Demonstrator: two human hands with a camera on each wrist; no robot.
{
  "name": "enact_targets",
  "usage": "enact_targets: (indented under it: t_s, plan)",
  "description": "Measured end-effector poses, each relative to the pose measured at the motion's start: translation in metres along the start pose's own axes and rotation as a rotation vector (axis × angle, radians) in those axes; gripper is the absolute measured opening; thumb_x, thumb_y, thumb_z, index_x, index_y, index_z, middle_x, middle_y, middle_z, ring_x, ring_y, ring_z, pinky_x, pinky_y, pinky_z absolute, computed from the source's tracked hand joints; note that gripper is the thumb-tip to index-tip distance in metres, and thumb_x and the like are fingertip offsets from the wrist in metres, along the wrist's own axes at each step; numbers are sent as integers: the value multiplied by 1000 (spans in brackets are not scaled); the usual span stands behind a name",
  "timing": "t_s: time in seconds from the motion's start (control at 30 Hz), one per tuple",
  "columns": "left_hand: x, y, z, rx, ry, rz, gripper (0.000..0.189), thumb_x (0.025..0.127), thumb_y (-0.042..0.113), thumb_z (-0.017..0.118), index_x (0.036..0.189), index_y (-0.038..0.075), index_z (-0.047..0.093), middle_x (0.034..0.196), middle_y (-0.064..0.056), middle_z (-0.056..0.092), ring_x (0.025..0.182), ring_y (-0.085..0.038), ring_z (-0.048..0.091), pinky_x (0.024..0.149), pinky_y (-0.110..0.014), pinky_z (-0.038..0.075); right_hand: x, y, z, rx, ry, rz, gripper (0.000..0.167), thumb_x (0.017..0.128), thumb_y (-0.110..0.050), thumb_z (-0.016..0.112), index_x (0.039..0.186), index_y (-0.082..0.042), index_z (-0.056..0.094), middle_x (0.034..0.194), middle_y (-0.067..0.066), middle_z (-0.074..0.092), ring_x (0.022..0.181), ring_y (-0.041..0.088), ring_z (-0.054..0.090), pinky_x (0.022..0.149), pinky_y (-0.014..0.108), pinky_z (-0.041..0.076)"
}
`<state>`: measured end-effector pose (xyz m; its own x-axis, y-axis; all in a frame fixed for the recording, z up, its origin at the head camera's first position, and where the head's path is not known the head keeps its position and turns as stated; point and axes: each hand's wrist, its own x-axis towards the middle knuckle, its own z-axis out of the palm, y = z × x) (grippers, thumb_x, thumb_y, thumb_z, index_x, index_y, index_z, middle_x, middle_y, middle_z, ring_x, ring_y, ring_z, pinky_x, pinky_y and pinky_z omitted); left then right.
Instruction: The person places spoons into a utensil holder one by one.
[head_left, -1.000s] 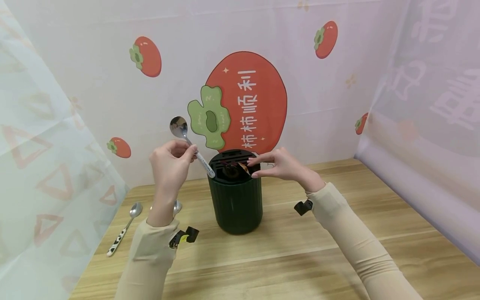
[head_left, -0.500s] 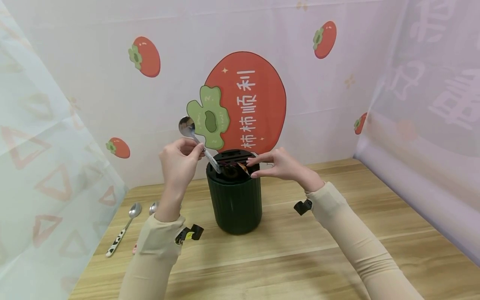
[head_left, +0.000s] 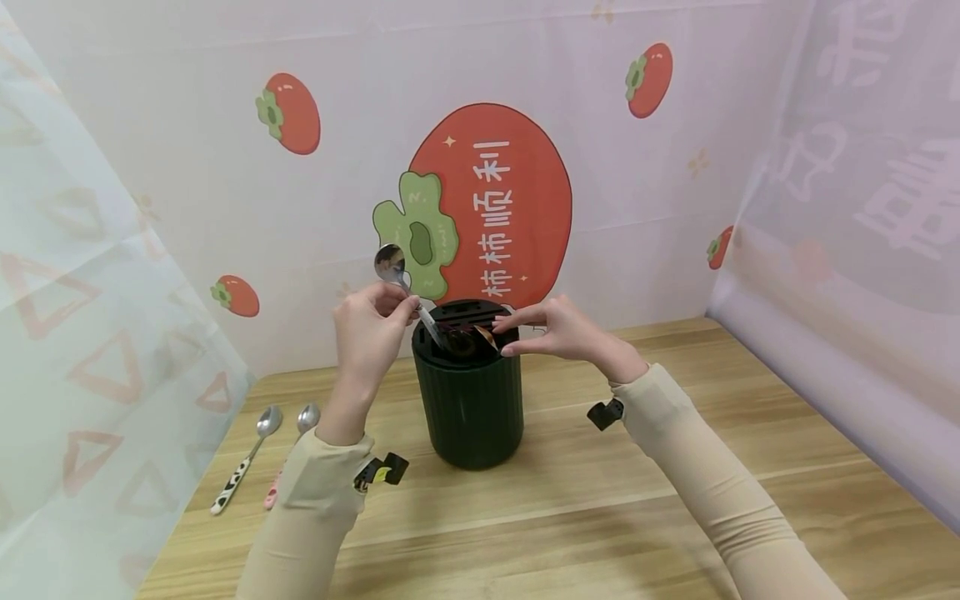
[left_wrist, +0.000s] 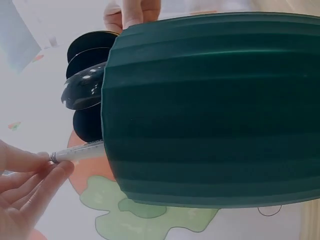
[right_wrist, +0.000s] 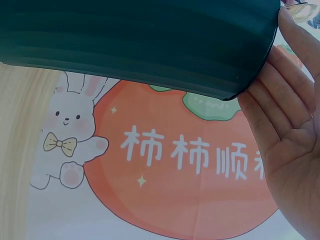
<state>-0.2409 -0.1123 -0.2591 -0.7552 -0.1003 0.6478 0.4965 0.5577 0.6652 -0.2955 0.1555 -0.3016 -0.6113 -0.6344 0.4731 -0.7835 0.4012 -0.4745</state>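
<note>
My left hand pinches a metal spoon with a white handle. The spoon tilts, bowl up, and its handle end is inside the top of a dark green ribbed utensil holder. In the left wrist view, thumb and fingers grip the spoon where the handle meets the metal. My right hand rests at the holder's right rim, its fingers fairly straight against the side in the right wrist view. Several dark, shiny spoon bowls stick out of the holder. A gold-toned spoon bowl shows beside the right fingertips.
A spoon with a cow-print handle and one with a pink handle lie on the wooden table at the left; the left sleeve partly covers the pink one. A persimmon-print cloth hangs behind the holder.
My left hand has moved right with the spoon, and the handle end has gone from above the holder's left rim down into its top. The right hand stays put.
</note>
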Motion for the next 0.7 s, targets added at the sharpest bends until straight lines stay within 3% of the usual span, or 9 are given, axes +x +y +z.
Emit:
enact_targets:
  t_s: [0.33,0.7]
  plan:
    - [0,-6,3,57,-26,74,10,82,14,74,82,4,71,74,-6,72,66,-15,69,58,-20,50,0,0,-1,-9,-5,-12,31,78,-27,78,107,-17,74,115,0,69,109,11,64,93,36,52]
    - [1,-10,3,89,-47,88,9,82,13,74,82,5,71,73,-6,72,64,-15,68,59,-27,53,-1,-1,-2,4,-9,-16,33,78,-31,77,108,-18,73,116,-2,69,110,9,63,93,34,52]
